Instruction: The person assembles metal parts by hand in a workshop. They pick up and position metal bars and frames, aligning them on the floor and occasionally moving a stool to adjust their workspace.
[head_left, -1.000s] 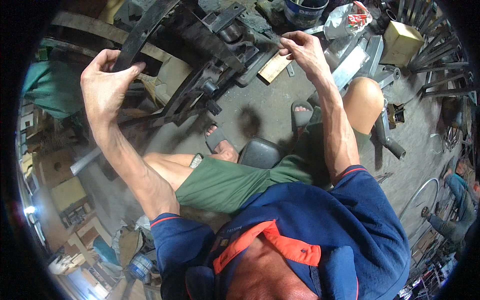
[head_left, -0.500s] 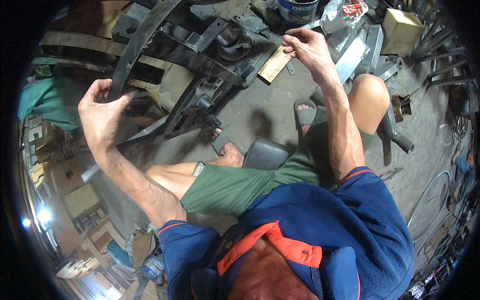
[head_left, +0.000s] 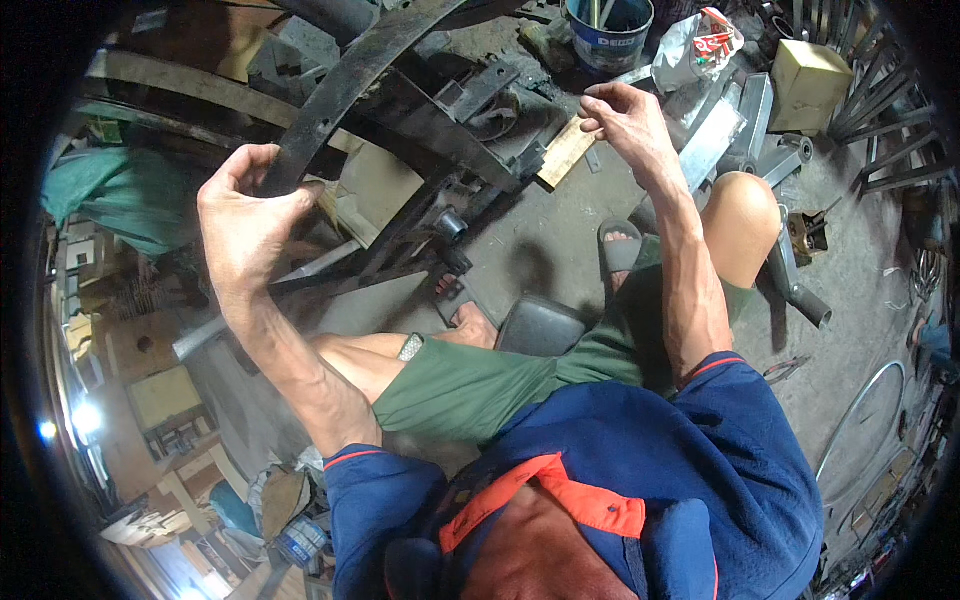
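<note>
A dark flat bar point(head_left: 348, 88) left of the black metal frame point(head_left: 440, 125) could swing if the left hand point(head_left: 245, 215), closed on its near end, slips, while the right hand point(head_left: 638, 130), right of the frame, hangs half-curled, seemingly empty.

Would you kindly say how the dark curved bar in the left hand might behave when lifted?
The dark curved bar is probably stiff, showing a smooth arc. It looks metal, so likely heavy for its width. Long and held near one end by the left hand, it may swing or tip.
</note>
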